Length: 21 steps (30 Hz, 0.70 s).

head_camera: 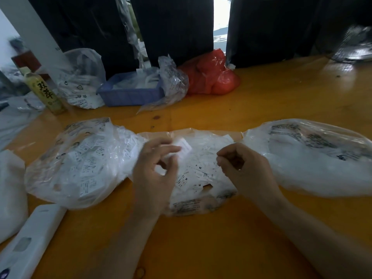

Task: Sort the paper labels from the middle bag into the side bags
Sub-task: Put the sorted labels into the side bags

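Surface: an orange-yellow counter (pixel 261 97) with dark fabric hanging behind it.
Middle bag: a clear plastic middle bag (pixel 203 178) lies flat at centre frame, holding loose paper labels (pixel 198 174) printed with size letters such as S and M.
Left bag: the left bag (pixel 80 162), at left of centre, already holds many labels.
Right bag: the right bag (pixel 314 158), at right of centre, looks puffed; its contents cannot be made out.
Left hand: the left hand (pixel 157 170) hovers over the middle bag, fingers pinching a white label (pixel 184 147); motion blur softens the detail.
Right hand: the right hand (pixel 243 168) is loosely curled over the middle bag; whether it pinches a label cannot be told.
Clutter: a bottle (pixel 45 91), blue tray (pixel 130 91) and red bag (pixel 213 75) sit toward the upper left and centre.
Advice: probably read the size letter first, then drop each label well inside the matching bag's mouth.
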### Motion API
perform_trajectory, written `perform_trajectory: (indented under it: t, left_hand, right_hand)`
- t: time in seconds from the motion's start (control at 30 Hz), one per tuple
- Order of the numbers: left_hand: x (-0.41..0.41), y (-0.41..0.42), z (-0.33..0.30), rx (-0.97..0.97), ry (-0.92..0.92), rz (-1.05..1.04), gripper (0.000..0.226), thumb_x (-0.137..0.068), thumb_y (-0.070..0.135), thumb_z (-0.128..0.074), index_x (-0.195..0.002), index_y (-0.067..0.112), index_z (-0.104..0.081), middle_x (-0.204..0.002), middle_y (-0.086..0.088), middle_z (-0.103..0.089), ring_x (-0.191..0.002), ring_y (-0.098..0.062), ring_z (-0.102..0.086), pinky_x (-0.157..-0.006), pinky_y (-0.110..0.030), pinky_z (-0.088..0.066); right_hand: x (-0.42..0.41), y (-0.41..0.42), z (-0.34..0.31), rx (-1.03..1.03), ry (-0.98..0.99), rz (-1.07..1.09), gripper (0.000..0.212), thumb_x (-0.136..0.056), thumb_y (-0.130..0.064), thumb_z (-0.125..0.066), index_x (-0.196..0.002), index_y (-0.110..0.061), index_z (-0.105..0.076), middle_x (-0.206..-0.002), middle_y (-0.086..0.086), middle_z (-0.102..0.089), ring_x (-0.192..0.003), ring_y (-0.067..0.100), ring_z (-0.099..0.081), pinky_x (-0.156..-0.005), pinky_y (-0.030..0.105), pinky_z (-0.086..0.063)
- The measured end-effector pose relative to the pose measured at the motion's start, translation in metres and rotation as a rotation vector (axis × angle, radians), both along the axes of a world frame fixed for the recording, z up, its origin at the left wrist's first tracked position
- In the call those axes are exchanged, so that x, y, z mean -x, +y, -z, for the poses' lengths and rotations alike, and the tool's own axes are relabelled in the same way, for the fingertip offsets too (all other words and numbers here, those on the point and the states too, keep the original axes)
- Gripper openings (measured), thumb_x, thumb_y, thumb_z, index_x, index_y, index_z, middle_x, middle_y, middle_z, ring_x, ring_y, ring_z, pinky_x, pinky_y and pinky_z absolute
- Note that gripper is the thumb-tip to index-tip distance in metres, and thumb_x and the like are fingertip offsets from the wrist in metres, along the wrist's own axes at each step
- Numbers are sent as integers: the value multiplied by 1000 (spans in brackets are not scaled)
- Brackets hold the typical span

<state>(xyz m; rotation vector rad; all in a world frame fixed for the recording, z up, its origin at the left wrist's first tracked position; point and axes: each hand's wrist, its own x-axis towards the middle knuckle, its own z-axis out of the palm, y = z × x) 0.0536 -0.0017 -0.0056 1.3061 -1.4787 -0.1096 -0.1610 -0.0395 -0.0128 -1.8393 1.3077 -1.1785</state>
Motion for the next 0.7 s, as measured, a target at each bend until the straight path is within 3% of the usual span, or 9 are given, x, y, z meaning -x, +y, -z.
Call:
perform_trajectory:
  t: [0.1, 0.17, 0.2, 0.27, 0.33, 0.4, 0.47, 0.53, 0.7]
  left_hand:
    - [-48, -4, -20, 219, -238, -364, 13, -93, -2, -68, -103, 3, -76, -123, -15, -65, -112, 6, -51, -90, 1, -45]
    - [-84, -1, -27, 176, -209, -595, 19, -95, 0, -61, -105, 5, -77, -121, 0, -61, -109, 14, -51, -90, -1, -42]
    - [-99, 1, -27, 102, -184, -674, 23, -96, 1, -58, -107, 8, -77, -122, 3, -59, -113, 9, -55, -94, -8, -44]
    - [-122, 4, -20, -133, -192, -777, 25, -97, -1, -56, -108, 7, -76, -133, -10, -57, -123, -25, -61, -102, -40, -51]
    - [-133, 4, -15, -385, -249, -821, 22, -98, -3, -57, -109, 0, -76, -138, -21, -52, -120, -45, -59, -104, -58, -50]
    - [-136, 1, -12, -523, -326, -830, 21, -99, -1, -58, -110, -3, -76, -139, -24, -50, -119, -50, -53, -108, -61, -44]
    - [-132, -1, -10, -582, -398, -892, 23, -101, 7, -60, -116, 4, -77, -146, -19, -45, -129, -48, -37, -109, -60, -34]
    - [-128, -4, -12, -634, -417, -893, 30, -105, 16, -56, -129, 16, -74, -151, -15, -41, -134, -45, -29, -109, -59, -30]
    - [-128, -6, -15, -665, -475, -732, 43, -112, 21, -39, -151, 19, -56, -159, -19, -46, -138, -49, -37, -111, -60, -34]
  right_hand:
    - [14, -7, -12, 179, 205, 83, 6, -96, -21, -67, -101, -24, -68, -86, -17, -65, -74, 5, -62, -65, 18, -53]
    - [31, -17, -20, 243, 437, 176, 9, -99, -21, -62, -104, -18, -68, -96, -5, -67, -76, 10, -57, -70, 28, -50]
    - [41, -23, -22, 217, 553, 245, 12, -100, -21, -58, -106, -15, -67, -100, 1, -67, -80, 14, -55, -72, 31, -47]
    - [62, -34, -26, 75, 747, 383, 16, -101, -14, -52, -108, -10, -65, -107, 11, -66, -87, 24, -57, -73, 35, -45]
    - [76, -38, -26, -81, 887, 442, 21, -96, -3, -51, -111, -6, -65, -113, 17, -63, -94, 35, -60, -70, 37, -46]
    - [83, -40, -25, -163, 980, 414, 29, -94, 1, -51, -120, -5, -64, -121, 19, -59, -102, 38, -61, -73, 39, -49]
    - [84, -40, -26, -192, 1019, 389, 29, -96, -4, -53, -123, -9, -63, -124, 17, -57, -106, 38, -60, -75, 40, -52]
    - [83, -39, -25, -203, 1061, 370, 20, -96, -7, -54, -110, -14, -67, -115, 12, -57, -102, 35, -60, -74, 39, -53]
    - [80, -41, -21, -166, 1054, 396, 25, -93, -4, -51, -94, -21, -70, -104, 7, -61, -94, 33, -62, -73, 39, -55]
